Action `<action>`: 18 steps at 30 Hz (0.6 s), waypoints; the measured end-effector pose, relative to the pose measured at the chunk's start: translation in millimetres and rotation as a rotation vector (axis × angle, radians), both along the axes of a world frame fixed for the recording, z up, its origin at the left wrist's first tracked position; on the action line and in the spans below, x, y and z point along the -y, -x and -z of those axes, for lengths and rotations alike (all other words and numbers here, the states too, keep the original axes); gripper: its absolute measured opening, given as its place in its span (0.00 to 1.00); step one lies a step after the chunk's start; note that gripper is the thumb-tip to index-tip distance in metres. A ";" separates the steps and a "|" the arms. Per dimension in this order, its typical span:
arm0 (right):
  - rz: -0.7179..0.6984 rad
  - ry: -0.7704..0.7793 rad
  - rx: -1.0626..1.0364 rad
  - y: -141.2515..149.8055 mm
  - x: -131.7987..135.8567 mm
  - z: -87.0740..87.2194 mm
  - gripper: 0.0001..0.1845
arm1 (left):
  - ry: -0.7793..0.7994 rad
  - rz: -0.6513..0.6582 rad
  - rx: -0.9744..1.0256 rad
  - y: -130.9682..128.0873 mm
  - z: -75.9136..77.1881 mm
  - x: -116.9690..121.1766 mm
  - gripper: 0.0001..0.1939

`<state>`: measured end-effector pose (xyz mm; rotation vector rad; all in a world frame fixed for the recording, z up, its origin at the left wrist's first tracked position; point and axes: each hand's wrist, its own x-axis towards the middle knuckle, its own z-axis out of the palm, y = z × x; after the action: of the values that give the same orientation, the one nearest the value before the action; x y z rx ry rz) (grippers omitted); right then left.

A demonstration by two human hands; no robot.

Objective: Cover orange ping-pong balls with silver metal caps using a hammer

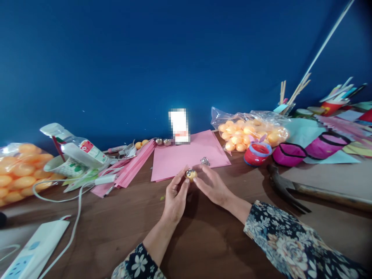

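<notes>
My left hand [175, 197] and my right hand [212, 185] meet over the brown table [122, 232], both pinching a small orange ball [191, 174] partly covered in shiny silver. The fingers of both hands close round it. Just beyond lies a sheet of pink paper [186, 155] with a small silver piece [205, 161] on its near edge. Both forearms wear dark floral sleeves.
Bags of orange balls sit at the far left [20, 170] and back right [250, 133]. Pink folded strips [130, 166], a white cable [75, 201], a power strip [31, 250], a red cup [257, 154], magenta baskets [289, 154] and a hammer [293, 189] lie around.
</notes>
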<state>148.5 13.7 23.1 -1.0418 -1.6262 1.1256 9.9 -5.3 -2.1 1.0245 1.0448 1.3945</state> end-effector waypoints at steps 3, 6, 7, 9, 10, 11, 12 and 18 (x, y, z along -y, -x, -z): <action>-0.020 -0.027 0.014 -1.4 0.4 -1.4 0.13 | -0.017 0.000 -0.008 -0.7 -1.8 0.4 0.22; -0.022 -0.065 0.031 -2.3 0.2 -1.9 0.13 | -0.021 -0.007 0.007 -0.8 -2.8 0.2 0.22; -0.021 -0.076 0.033 -2.4 0.1 -1.9 0.13 | -0.019 -0.007 0.011 -0.7 -3.1 0.1 0.22; -0.024 -0.096 0.037 -2.4 -0.1 -1.7 0.14 | -0.020 -0.006 0.011 -0.7 -3.6 -0.1 0.21; -0.023 -0.104 0.041 -2.3 -0.1 -1.6 0.14 | -0.025 -0.006 0.007 -0.8 -3.8 0.0 0.20; -0.022 -0.110 0.044 -2.2 -0.1 -1.5 0.14 | -0.030 -0.005 0.004 -0.9 -4.0 0.0 0.20; -0.019 -0.111 0.045 -2.1 0.0 -1.5 0.14 | -0.036 -0.006 0.002 -1.0 -4.1 0.1 0.19; -0.014 -0.079 0.019 -1.6 1.0 -4.0 0.13 | -0.036 0.014 0.005 -1.0 -3.1 -0.1 0.23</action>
<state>150.1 12.7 27.1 -0.9949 -1.6817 1.0546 10.9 -5.2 1.0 1.0524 1.0103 1.4085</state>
